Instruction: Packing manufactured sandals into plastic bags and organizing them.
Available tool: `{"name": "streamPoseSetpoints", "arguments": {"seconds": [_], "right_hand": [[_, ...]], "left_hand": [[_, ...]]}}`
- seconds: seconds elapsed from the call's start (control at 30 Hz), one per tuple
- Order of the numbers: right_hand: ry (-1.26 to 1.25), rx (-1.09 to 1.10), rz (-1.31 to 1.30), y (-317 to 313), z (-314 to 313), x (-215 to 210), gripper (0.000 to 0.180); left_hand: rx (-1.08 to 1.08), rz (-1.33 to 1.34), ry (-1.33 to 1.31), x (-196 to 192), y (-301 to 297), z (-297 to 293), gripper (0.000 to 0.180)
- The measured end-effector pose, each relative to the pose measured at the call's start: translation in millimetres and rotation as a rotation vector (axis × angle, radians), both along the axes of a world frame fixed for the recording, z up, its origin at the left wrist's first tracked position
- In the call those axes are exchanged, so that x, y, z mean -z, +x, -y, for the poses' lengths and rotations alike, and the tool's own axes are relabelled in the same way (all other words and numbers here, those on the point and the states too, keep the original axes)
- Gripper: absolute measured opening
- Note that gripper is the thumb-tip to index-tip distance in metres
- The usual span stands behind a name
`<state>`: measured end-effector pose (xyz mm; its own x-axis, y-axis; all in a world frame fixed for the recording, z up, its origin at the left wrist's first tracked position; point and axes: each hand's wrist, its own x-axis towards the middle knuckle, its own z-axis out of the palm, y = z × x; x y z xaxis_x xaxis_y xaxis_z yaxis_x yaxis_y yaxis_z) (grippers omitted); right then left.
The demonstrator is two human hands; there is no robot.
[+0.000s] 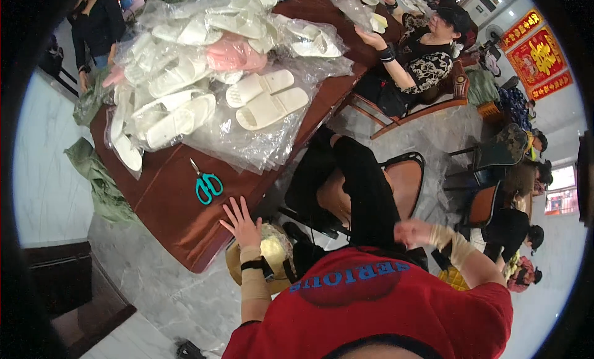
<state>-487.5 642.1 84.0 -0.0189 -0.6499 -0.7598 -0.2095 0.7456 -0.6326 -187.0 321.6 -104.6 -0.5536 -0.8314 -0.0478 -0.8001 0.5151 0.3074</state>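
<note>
My left hand point(243, 224) lies at the near edge of the brown cloth-covered table point(164, 201) with its fingers spread and nothing in them. Just beyond its fingertips are scissors point(208, 185) with teal handles, blades pointing away. My right hand point(413, 233) is off to the right, beside my black-trousered leg, away from the table. Its fingers are blurred, so I cannot make out whether they are closed. A bare pair of cream slippers point(272, 108) lies on clear plastic bags point(247, 145), farther along the table.
A large heap of bagged white slippers point(179, 117), with some pink slippers point(235, 54) among it, covers the table's far part. A co-worker point(427, 56) sits at the right side, handling a plastic bag. Another person point(96, 28) stands far left. Below my left hand is a round container point(272, 250).
</note>
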Motion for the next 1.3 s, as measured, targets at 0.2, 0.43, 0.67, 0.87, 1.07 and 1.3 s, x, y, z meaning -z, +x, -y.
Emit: {"name": "streamPoseSetpoints", "arguments": {"seconds": [0.2,0.43,0.67,0.87,1.07,1.3], "right_hand": [[0.011,0.546,-0.499,-126.9,-14.5,80.9,0.018],[0.330,-0.111,-1.011,-227.3,-42.3,131.5,0.025],[-0.739,0.214,-1.659,-238.0,149.1,14.1,0.070],[-1.074,-0.118,-1.475,-306.3,292.1,-16.0,0.076],[-0.967,-0.151,-1.245,-328.3,369.6,82.6,0.056],[-1.076,-0.221,-1.236,-309.1,370.9,115.0,0.055]], "left_hand": [[-0.026,-0.013,0.006,2.0,-3.6,-2.9,0.089],[-0.068,0.048,-0.010,-0.5,-4.6,-5.4,0.086],[-0.107,0.121,-0.016,-2.1,-14.2,-2.2,0.086],[-0.134,0.113,-0.023,6.7,-17.0,1.1,0.085],[-0.173,0.134,0.010,3.5,-24.6,1.6,0.085],[-0.199,0.039,-0.104,-52.0,-44.4,7.5,0.047]]}}
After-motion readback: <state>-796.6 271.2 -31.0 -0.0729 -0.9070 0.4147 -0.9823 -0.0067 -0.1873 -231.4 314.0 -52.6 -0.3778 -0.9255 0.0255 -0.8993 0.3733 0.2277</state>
